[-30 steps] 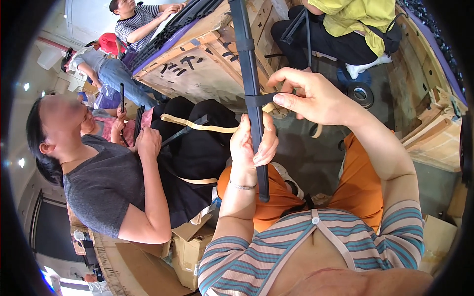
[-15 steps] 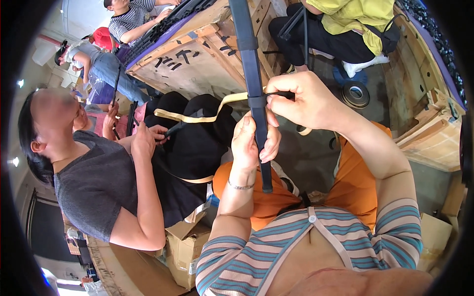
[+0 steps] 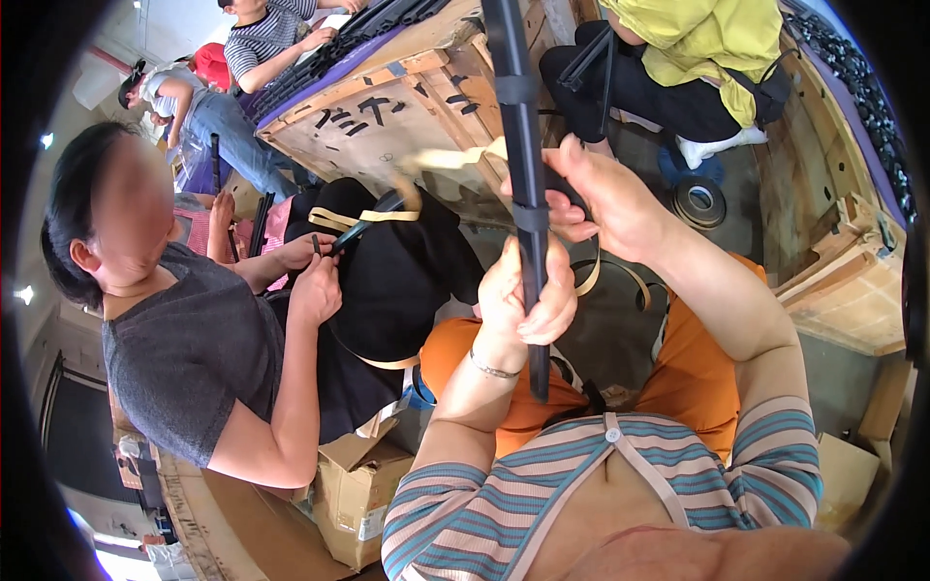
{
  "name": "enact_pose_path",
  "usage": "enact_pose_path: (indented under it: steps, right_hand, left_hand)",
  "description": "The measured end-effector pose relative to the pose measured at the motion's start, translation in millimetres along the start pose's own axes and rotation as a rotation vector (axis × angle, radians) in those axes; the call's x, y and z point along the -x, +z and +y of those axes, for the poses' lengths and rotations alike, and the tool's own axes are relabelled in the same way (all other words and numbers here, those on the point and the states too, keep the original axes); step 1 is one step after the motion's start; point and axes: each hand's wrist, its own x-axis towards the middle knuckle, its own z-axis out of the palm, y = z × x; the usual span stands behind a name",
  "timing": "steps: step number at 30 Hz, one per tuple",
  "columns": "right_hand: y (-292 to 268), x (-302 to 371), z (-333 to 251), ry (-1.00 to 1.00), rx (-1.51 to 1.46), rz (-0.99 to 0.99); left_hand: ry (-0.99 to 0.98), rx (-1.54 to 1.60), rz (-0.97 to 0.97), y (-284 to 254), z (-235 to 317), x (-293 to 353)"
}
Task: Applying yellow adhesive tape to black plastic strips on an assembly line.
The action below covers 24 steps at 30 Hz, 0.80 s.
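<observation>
My left hand [image 3: 502, 290] is wrapped round the lower part of a long black bar [image 3: 520, 126], which stands nearly upright before me. Dark bands circle the bar, one of them a black tape band [image 3: 531, 217] just above my left fingers. My right hand [image 3: 620, 203] is beside that band, thumb and fingers apart. A black strip [image 3: 568, 190] lies between them, and some fingertips touch or pass behind the bar. From the bar's left side a pale yellow strip [image 3: 455, 158] sticks out, blurred at its far end. More yellow strip [image 3: 635, 279] loops below my right hand.
At my left a person in a dark grey shirt [image 3: 199, 358] holds a dark tube [image 3: 358, 230] with yellow strip. Wooden crates [image 3: 378, 126] stand ahead and at right. A tape roll [image 3: 698, 203] lies on the floor; a cardboard box [image 3: 354, 504] is at lower left.
My right fingers have gone from a pinch on the black strip to spread. The bar and my left hand have shifted slightly right and down. The yellow strip has swung upward.
</observation>
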Motion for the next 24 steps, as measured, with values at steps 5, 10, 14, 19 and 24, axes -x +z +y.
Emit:
enact_pose_path:
  steps: [5, 10, 14, 19, 24]
  right_hand:
    - [7, 2, -5, 0.008, 0.329, 0.041]
    - [-10, 0, -9, 0.137, 0.09, -0.102]
    - [-7, 3, -10, 0.083, 0.22, 0.007]
    - [-15, 6, -31, 0.028, 0.308, 0.116]
    - [-31, 14, -46, -0.001, 0.391, 0.194]
  left_hand:
    - [-0.006, 0.16, -0.037, -7, 1, 1]
    - [-0.037, 0.28, -0.066, -10, -1, 0]
    - [-0.021, 0.1, 0.064, -12, -1, 0]
    - [-0.079, -0.389, 0.339, -12, -10, 12]
    - [-0.137, -0.493, 0.356, -12, -14, 25]
